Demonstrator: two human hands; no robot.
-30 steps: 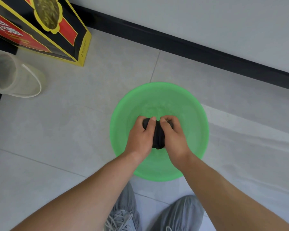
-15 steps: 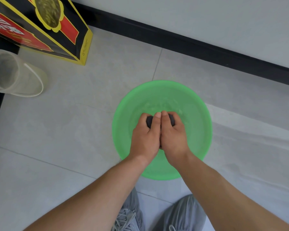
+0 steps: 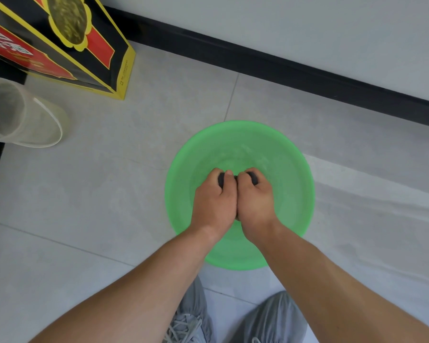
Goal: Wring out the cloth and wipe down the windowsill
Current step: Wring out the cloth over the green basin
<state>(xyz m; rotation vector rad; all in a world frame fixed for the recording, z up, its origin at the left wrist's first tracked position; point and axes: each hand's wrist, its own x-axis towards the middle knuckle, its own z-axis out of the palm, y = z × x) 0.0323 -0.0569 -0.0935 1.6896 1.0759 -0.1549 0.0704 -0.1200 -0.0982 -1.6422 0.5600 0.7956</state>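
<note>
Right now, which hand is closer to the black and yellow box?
Left. The box stands far off to the left; the left hand is on that side, the right hand pressed against it on the far side, both gripping the cloth.

Basin (image 3: 177,174) on floor (image 3: 104,199), L hand (image 3: 213,204) & R hand (image 3: 255,201) over it w/ cloth (image 3: 221,180), box (image 3: 60,45), cup (image 3: 22,115) far left
</note>
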